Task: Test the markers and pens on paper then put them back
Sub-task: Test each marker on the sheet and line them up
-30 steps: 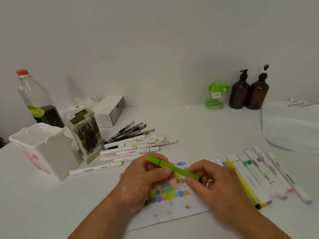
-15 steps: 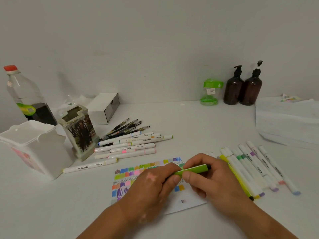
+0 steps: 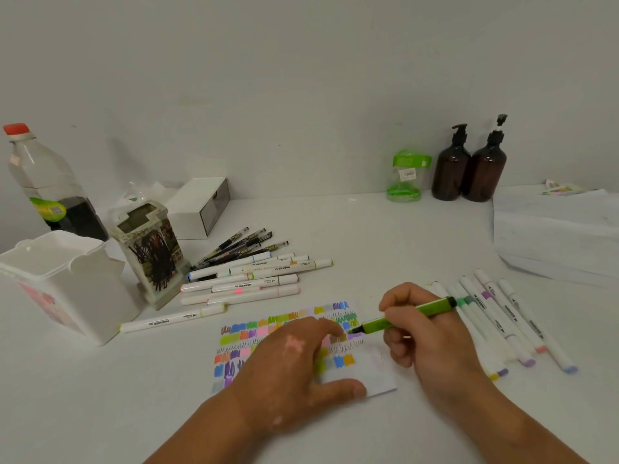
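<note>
Head view, first speaker: "Where is the green pen [image 3: 407,315]?"

Second: "In the person's right hand [image 3: 432,339], fingers and thumb curled round its barrel. It slants down to the left, with its dark tip at the paper [image 3: 376,376] beside a purple patch. Whether the tip touches cannot be told."

First: "And the left hand [image 3: 294,363]?"

Second: "Flat on the same sheet with straight fingers, holding nothing, thumb at the near edge. The sheet is covered in colour swatches and scribbles."

First: "The other markers?"

Second: "Two lots lie on the white table [image 3: 385,242]. One white-barrelled group [image 3: 264,274] lies left of the sheet with black pens [image 3: 241,246] just behind it; a second group [image 3: 495,319] lies right of the writing hand. On the left stand a white tub [image 3: 63,283] and a scribbled pen holder [image 3: 150,252], close together."
</note>
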Demonstrator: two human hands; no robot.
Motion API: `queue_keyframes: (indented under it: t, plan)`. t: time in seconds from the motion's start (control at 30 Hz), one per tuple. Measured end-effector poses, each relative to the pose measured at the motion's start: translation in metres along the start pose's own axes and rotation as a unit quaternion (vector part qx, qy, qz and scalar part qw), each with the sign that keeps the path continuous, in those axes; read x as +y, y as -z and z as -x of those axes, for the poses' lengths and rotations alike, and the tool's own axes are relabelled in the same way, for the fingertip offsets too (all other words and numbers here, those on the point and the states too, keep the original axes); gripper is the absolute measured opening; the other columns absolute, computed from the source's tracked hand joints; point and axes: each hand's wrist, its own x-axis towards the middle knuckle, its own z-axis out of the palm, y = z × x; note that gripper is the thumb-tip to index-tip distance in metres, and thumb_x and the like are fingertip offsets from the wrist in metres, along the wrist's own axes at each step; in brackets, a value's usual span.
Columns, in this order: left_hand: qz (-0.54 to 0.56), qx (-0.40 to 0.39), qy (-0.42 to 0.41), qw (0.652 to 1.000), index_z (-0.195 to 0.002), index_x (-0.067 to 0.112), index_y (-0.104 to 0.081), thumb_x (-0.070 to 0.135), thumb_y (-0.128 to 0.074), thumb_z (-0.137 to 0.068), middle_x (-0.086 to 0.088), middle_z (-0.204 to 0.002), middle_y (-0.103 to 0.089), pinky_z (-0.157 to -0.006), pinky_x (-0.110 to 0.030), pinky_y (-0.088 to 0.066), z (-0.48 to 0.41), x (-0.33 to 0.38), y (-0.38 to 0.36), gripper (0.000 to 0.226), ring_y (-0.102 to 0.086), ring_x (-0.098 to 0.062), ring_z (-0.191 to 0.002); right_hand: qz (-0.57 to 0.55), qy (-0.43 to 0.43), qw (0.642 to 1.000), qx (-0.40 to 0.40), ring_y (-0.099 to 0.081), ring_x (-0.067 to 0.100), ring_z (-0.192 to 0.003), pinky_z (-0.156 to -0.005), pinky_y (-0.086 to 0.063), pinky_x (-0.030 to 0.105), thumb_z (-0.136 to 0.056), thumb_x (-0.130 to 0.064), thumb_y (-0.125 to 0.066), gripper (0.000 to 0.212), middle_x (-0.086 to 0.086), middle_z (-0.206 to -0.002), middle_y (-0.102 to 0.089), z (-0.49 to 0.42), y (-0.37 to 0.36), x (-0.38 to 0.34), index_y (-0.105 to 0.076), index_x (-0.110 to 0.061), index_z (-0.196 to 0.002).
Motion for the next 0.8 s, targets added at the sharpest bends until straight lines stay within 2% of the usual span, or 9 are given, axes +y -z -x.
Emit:
queue_keyframes:
  t: [0.07,0.13,0.23,0.33,0.5,0.67,0.8]
  plan:
    - [-0.030,-0.025,0.021,0.999,-0.137,0.051,-0.035,0.096,-0.048,-0.061,0.029,-0.132,-0.047,-0.093,-0.017,-0.033,0.000,-0.003,-0.003,0.090,-0.042,0.001,-0.118,0.008,-0.017,1.000,-0.005,-0.048,0.021,-0.047,-0.041,-0.036,0.027,-0.072,-0.021,-0.057,0.017,0.011,-0.053,-0.054,0.000,0.002,0.001,-0.072,-0.014,-0.075]
    - [-0.057,-0.026,0.025,0.998,-0.140,0.050,-0.032,0.098,-0.044,-0.060,0.024,-0.135,-0.048,-0.097,-0.023,-0.033,-0.001,-0.004,-0.005,0.095,-0.041,-0.006,-0.123,0.034,-0.029,0.999,-0.023,-0.056,0.021,-0.050,-0.042,-0.041,0.030,-0.072,-0.021,-0.057,0.018,0.010,-0.057,-0.061,0.001,0.000,0.002,-0.073,-0.013,-0.073]
    - [-0.083,-0.018,0.019,0.996,-0.139,0.050,-0.036,0.100,-0.041,-0.060,0.022,-0.122,-0.053,-0.096,-0.026,-0.034,-0.001,-0.006,-0.004,0.094,-0.044,-0.007,-0.116,0.120,-0.037,0.991,-0.040,-0.059,0.017,-0.049,-0.046,-0.046,0.026,-0.076,-0.019,-0.068,0.006,0.006,-0.056,-0.065,0.003,-0.005,0.002,-0.070,-0.018,-0.070]
    - [-0.070,-0.018,0.024,0.997,-0.135,0.051,-0.043,0.097,-0.041,-0.064,0.022,-0.110,-0.054,-0.096,-0.027,-0.039,-0.001,-0.010,0.000,0.084,-0.047,-0.006,-0.109,0.195,-0.034,0.979,-0.041,-0.057,0.014,-0.045,-0.046,-0.045,0.021,-0.084,-0.012,-0.072,0.019,0.006,-0.054,-0.065,0.003,-0.003,0.006,-0.068,-0.024,-0.070]
    - [-0.053,-0.014,0.034,0.998,-0.131,0.050,-0.050,0.081,-0.056,-0.074,0.022,-0.118,-0.058,-0.094,-0.023,-0.041,-0.002,-0.014,0.004,0.064,-0.049,-0.004,-0.109,0.283,-0.035,0.957,-0.059,-0.060,0.009,-0.049,-0.051,-0.045,0.021,-0.084,-0.023,-0.072,0.012,0.002,-0.057,-0.067,0.005,-0.006,0.009,-0.069,-0.032,-0.076]
    - [-0.053,-0.019,0.037,0.998,-0.129,0.050,-0.053,0.079,-0.060,-0.073,0.022,-0.097,-0.049,-0.080,-0.020,-0.035,-0.004,-0.016,0.003,0.064,-0.046,-0.003,-0.094,0.316,-0.024,0.947,-0.049,-0.060,0.005,-0.053,-0.055,-0.047,0.025,-0.081,-0.030,-0.076,0.008,-0.007,-0.060,-0.068,0.004,-0.006,0.013,-0.070,-0.034,-0.077]
    - [-0.052,-0.020,0.038,0.998,-0.128,0.051,-0.052,0.080,-0.060,-0.073,0.022,-0.098,-0.050,-0.079,-0.021,-0.035,-0.003,-0.017,0.003,0.063,-0.046,-0.003,-0.094,0.316,-0.023,0.947,-0.046,-0.060,0.003,-0.054,-0.055,-0.048,0.023,-0.082,-0.030,-0.077,0.008,-0.012,-0.060,-0.068,0.004,-0.006,0.014,-0.072,-0.033,-0.077]
